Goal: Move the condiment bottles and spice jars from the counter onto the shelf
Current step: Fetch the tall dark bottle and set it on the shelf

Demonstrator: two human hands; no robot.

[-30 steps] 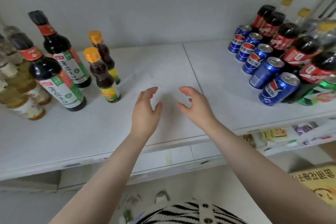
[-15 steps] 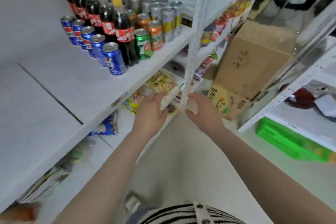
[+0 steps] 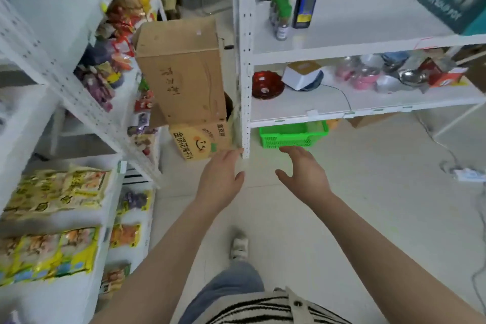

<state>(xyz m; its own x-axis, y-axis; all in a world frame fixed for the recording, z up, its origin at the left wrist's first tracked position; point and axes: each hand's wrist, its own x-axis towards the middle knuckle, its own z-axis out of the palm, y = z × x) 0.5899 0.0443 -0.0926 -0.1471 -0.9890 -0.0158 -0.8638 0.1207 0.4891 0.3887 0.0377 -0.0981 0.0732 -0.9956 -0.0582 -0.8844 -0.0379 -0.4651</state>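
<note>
Both empty, our left hand (image 3: 219, 179) and right hand (image 3: 305, 175) hang loose-fingered; we should grip the dark bottle (image 3: 306, 0) on the shelf's (image 3: 368, 45) left edge low

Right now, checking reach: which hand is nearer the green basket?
Right. The right hand hovers just below the green basket; the left hand sits further left, past the shelf post.

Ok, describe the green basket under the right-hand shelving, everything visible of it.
The green basket is bright green, apparently plastic, with slatted, latticed walls and a thicker rim. It sits upright on the pale floor, tucked under the lowest board of the white shelf unit, beside its upright post. Only its front portion shows; the shelf hides the rest. Its contents cannot be made out. The right hand hovers in front, not touching it.
</note>
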